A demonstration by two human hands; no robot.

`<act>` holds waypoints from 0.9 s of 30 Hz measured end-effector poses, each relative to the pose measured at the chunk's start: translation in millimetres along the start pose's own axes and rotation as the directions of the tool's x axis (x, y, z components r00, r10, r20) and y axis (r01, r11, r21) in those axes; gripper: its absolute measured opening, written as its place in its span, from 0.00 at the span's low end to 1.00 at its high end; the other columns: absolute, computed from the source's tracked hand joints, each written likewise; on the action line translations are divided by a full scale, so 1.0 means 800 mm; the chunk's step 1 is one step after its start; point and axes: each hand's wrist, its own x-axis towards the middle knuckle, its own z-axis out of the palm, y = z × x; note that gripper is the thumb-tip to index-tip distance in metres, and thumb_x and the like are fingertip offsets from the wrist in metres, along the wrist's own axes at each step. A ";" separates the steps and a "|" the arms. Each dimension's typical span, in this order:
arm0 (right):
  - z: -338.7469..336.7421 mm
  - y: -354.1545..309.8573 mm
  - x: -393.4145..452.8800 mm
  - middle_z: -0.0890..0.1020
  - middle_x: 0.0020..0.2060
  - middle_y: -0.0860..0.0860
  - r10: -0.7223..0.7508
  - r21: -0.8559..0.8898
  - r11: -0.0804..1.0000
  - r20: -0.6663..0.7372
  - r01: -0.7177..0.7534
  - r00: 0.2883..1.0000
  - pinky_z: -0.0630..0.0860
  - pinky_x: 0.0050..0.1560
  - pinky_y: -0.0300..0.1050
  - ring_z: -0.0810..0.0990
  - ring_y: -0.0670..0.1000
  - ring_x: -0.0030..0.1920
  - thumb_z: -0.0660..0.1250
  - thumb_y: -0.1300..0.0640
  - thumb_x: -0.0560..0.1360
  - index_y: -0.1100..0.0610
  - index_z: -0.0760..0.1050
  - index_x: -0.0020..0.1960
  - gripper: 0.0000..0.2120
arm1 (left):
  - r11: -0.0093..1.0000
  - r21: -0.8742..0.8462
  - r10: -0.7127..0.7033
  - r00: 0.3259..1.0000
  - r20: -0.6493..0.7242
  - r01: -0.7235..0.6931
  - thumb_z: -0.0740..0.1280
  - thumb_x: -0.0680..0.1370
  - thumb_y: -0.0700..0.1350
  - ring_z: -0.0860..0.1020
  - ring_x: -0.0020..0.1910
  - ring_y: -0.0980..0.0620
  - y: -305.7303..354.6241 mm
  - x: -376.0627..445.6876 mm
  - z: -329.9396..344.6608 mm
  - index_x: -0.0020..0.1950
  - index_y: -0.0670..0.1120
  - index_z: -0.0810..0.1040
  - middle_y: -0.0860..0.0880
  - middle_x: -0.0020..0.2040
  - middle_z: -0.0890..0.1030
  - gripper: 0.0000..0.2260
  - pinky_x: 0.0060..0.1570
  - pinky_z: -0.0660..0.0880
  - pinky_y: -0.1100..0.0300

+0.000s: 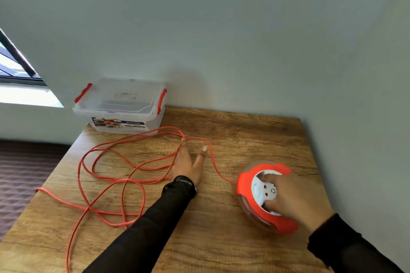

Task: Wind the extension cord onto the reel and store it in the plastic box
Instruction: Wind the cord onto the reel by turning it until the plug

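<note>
A thin orange extension cord (pixel 115 162) lies in loose loops over the left half of the wooden table (pixel 221 239); one end hangs off the table's left edge. The cord runs to an orange reel (pixel 245 180) with a white socket hub at the right. My right hand (pixel 292 197) grips that white hub from above, fingers curled into it. My left hand (pixel 188 162) reaches forward with straight fingers, its fingertips touching the cord where the strands cross. A clear plastic box (pixel 121 106) with red latches stands shut at the table's back left corner.
The table stands in a corner, with a grey wall behind and on the right. A window (pixel 15 68) shows at the far left. Dark patterned floor (pixel 26 173) lies beyond the left table edge.
</note>
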 end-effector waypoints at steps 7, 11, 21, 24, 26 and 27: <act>0.028 -0.003 0.011 0.81 0.54 0.42 0.021 0.045 0.999 0.015 -0.022 1.000 0.70 0.43 0.41 0.78 0.48 0.55 0.64 0.42 0.67 0.37 0.68 0.66 0.27 | 0.895 0.445 -0.052 0.988 0.142 -0.017 0.63 0.74 0.47 0.55 0.76 0.47 0.005 -0.024 0.007 0.77 0.43 0.48 0.45 0.78 0.55 0.36 0.73 0.55 0.53; 0.031 -0.014 0.018 0.81 0.52 0.42 0.051 0.108 0.993 -0.023 -0.048 0.998 0.68 0.41 0.41 0.79 0.48 0.54 0.64 0.40 0.66 0.38 0.70 0.62 0.24 | 0.893 0.418 0.025 0.947 0.320 -0.165 0.59 0.72 0.56 0.49 0.77 0.49 0.006 -0.082 0.014 0.77 0.43 0.49 0.45 0.78 0.50 0.38 0.75 0.47 0.54; 0.021 -0.024 0.027 0.80 0.35 0.50 0.016 0.270 0.960 0.208 -0.073 0.978 0.69 0.36 0.43 0.79 0.52 0.41 0.60 0.47 0.77 0.56 0.76 0.40 0.14 | 0.817 0.387 0.221 0.852 0.475 -0.428 0.64 0.55 0.77 0.40 0.77 0.54 -0.013 -0.122 0.039 0.77 0.47 0.39 0.51 0.78 0.43 0.62 0.74 0.35 0.54; 0.011 -0.005 0.028 0.81 0.44 0.50 -0.081 0.079 0.994 0.036 0.078 0.996 0.72 0.40 0.44 0.80 0.53 0.47 0.61 0.55 0.74 0.52 0.78 0.50 0.09 | 0.794 0.360 0.271 0.815 0.513 -0.490 0.64 0.54 0.77 0.43 0.77 0.55 -0.013 -0.104 0.034 0.77 0.49 0.41 0.51 0.79 0.47 0.62 0.73 0.35 0.58; 0.003 0.005 0.031 0.80 0.53 0.45 -0.301 -0.007 0.954 -0.007 0.301 0.954 0.73 0.44 0.44 0.78 0.51 0.53 0.61 0.59 0.72 0.44 0.75 0.58 0.17 | 0.786 0.345 0.289 0.799 0.528 -0.513 0.64 0.54 0.78 0.45 0.76 0.56 -0.012 -0.098 0.031 0.77 0.49 0.42 0.51 0.78 0.49 0.62 0.73 0.36 0.59; 0.000 0.010 0.032 0.78 0.56 0.43 -0.441 -0.034 0.897 0.028 0.442 0.897 0.73 0.46 0.44 0.76 0.50 0.56 0.62 0.60 0.72 0.41 0.73 0.60 0.21 | 0.784 0.342 0.293 0.794 0.532 -0.518 0.64 0.54 0.78 0.46 0.76 0.56 -0.012 -0.096 0.030 0.77 0.48 0.43 0.51 0.78 0.51 0.62 0.72 0.35 0.61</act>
